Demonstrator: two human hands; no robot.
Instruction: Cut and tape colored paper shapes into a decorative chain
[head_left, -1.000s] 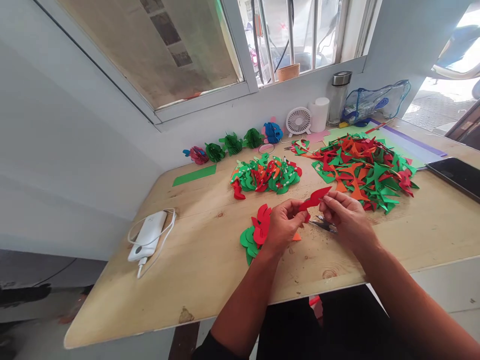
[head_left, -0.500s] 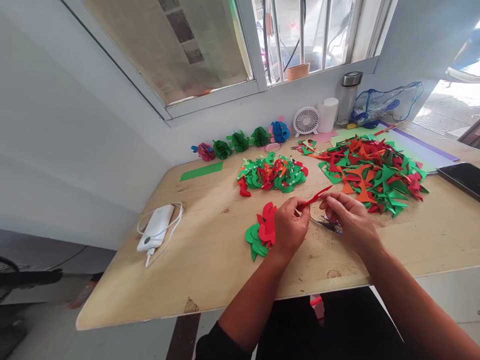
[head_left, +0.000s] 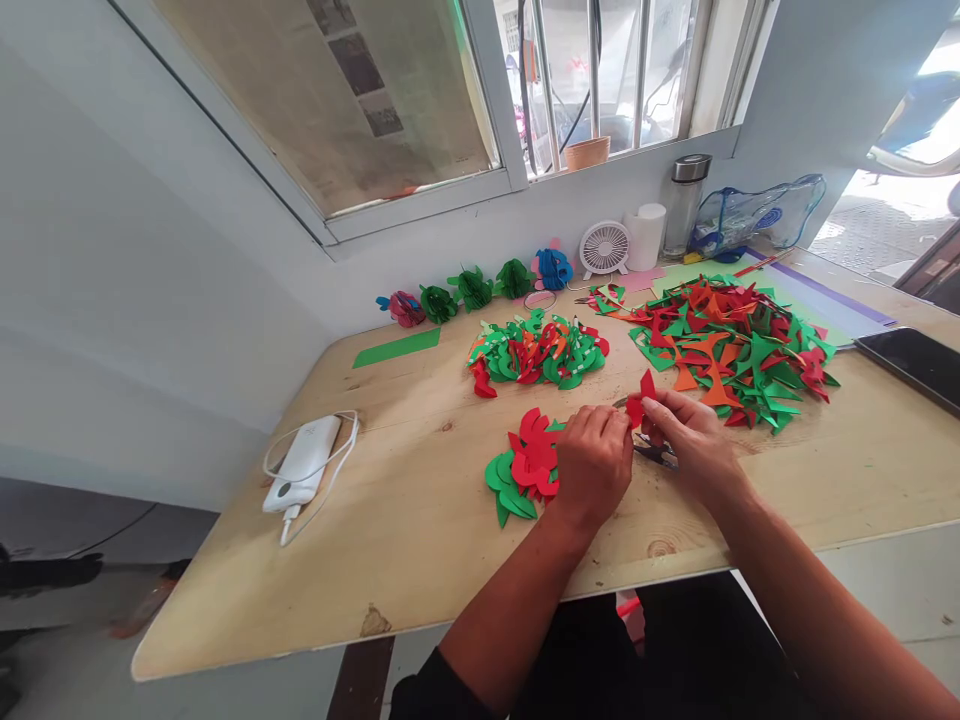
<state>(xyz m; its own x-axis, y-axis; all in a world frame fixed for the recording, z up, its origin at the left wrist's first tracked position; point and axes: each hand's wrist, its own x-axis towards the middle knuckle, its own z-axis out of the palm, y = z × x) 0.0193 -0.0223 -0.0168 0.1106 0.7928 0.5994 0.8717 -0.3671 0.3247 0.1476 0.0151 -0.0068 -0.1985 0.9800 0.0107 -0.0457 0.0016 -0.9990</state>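
Observation:
A small red paper piece (head_left: 643, 396) is pinched between the thumb and fingers of my right hand (head_left: 691, 435), its pointed end sticking up. My left hand (head_left: 596, 462) is closed at the piece's left side with the back of the hand toward me; its fingertips meet the paper and are partly hidden. Below the hands, scissors (head_left: 655, 453) with dark blades lie on the table, partly covered by my right hand. Beside my left hand sit stacked red cut-out shapes (head_left: 535, 452) and green cut-out shapes (head_left: 507, 490).
Behind the hands lies a heap of green and red curved cut-outs (head_left: 536, 350). Paper scraps (head_left: 739, 350) spread at the right, near a phone (head_left: 915, 365). A white power bank (head_left: 304, 462) with a cable lies left. A small fan (head_left: 604, 248) and a bottle (head_left: 685, 205) stand along the wall.
My left hand has rolled over, so its back now faces me. The red paper has gone from slanting sideways to standing more upright at my right fingertips. The view has shifted slightly.

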